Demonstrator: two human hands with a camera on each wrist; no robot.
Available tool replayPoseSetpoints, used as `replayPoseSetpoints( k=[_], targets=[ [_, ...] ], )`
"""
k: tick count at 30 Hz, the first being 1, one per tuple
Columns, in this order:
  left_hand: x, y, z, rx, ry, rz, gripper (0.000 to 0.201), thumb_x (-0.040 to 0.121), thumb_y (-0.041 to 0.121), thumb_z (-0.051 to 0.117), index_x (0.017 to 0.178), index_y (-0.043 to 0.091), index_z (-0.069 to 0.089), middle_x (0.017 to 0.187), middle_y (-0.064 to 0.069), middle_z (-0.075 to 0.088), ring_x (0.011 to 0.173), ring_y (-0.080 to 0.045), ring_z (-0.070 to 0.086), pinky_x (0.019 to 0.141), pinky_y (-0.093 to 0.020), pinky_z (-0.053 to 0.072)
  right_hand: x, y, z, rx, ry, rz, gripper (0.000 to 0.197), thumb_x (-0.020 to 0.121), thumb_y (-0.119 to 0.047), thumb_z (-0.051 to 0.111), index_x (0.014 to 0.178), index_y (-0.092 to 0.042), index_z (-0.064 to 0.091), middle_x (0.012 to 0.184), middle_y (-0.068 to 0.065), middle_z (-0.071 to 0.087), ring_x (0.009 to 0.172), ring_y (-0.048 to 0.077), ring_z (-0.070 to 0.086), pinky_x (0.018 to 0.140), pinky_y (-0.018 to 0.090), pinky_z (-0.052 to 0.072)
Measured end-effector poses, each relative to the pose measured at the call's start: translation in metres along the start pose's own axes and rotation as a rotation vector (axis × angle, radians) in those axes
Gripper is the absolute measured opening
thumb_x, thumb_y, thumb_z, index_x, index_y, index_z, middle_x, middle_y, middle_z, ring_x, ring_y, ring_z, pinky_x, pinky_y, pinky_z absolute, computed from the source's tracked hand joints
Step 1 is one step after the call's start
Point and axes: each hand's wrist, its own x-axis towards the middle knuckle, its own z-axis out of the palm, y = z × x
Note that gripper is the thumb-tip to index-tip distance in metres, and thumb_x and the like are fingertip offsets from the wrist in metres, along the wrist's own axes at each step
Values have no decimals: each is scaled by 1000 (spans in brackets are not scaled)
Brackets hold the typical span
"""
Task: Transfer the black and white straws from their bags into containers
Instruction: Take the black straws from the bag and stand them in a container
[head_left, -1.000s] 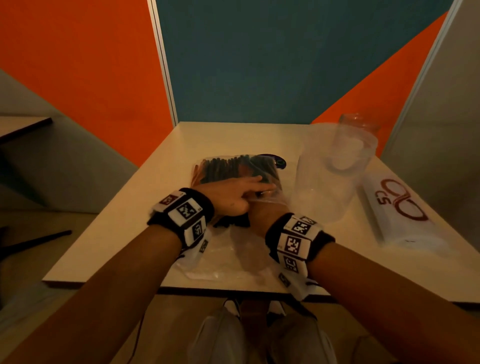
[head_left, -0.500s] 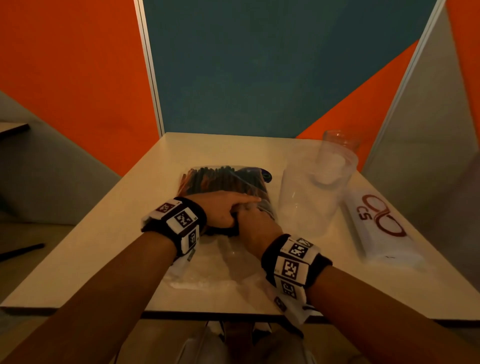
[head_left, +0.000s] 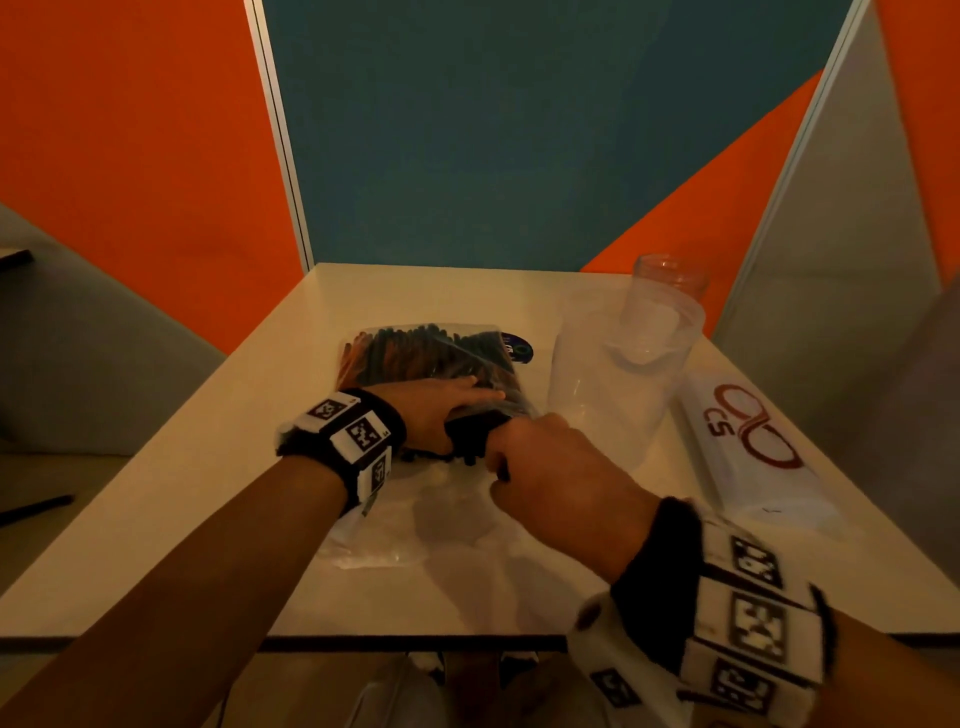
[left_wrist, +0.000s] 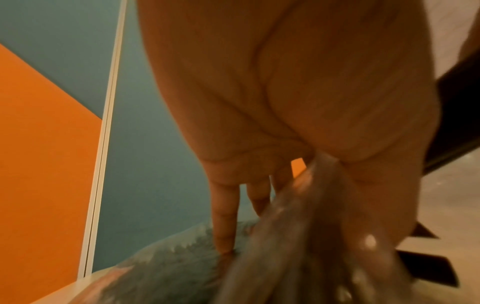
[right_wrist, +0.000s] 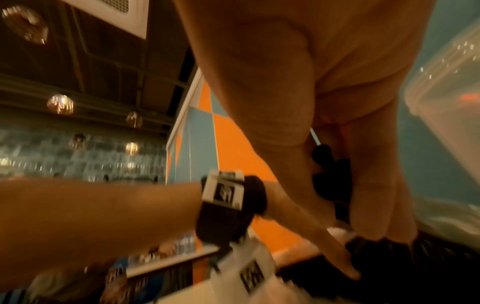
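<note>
A clear bag of black straws (head_left: 415, 356) lies in the middle of the table (head_left: 249, 441). My left hand (head_left: 441, 410) rests on its near part with straight fingers, and the left wrist view shows the bag film (left_wrist: 298, 236) bunched between thumb and palm. Just in front of it, my right hand (head_left: 545, 467) grips a bundle of black straws (head_left: 470, 439) at the bag's mouth; their ends (right_wrist: 327, 181) show between thumb and fingers. A tall clear container (head_left: 618, 384) stands to the right of the bag. The white straw bag (head_left: 748, 441) with a red logo lies at far right.
A smaller clear jar (head_left: 670, 275) stands behind the tall container. The empty end of the bag's film (head_left: 395, 530) spreads toward the front table edge. Orange and teal partition walls close off the back and sides. The floor drops away left of the table.
My right hand has drawn back toward me and to the right, bringing the black straw bundle with it. The left hand stays on the bag. My head has moved closer.
</note>
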Motion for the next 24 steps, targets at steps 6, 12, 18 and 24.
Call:
replayPoseSetpoints(
  k=[6, 12, 18, 24],
  targets=[
    [-15, 19, 0, -104, 146, 31, 120, 66, 41, 81, 148, 38, -7, 160, 5, -7, 147, -20, -3, 117, -44, 15, -11, 3, -54, 190, 5, 34, 17, 86, -10, 62, 99, -10, 73, 98, 8, 73, 80, 16, 71, 69, 24, 55],
    [-41, 57, -5, -489, 439, 208, 40, 83, 31, 71, 117, 35, 51, 107, 19, 60, 98, -1, 58, 85, -18, 47, 4, 15, -77, 491, 77, -35, 16, 80, -21, 72, 90, -9, 72, 84, 10, 74, 73, 22, 74, 81, 42, 58],
    [-56, 61, -15, -478, 600, 183, 15, 95, 19, 53, 105, 29, 49, 89, 30, 48, 76, 29, 47, 69, 1, 36, 14, 26, -72, 616, 58, -186, 97, 50, -37, 89, 134, -29, 43, 112, 3, 63, 95, 19, 67, 92, 35, 53],
    [-60, 62, -13, -453, 668, 120, 12, 93, 19, 58, 104, 22, 56, 81, 26, 49, 73, 30, 46, 66, 6, 33, 39, 21, -40, 603, 319, -250, 26, 69, -33, 80, 84, -26, 60, 87, -4, 64, 88, 19, 62, 84, 39, 50]
  ],
)
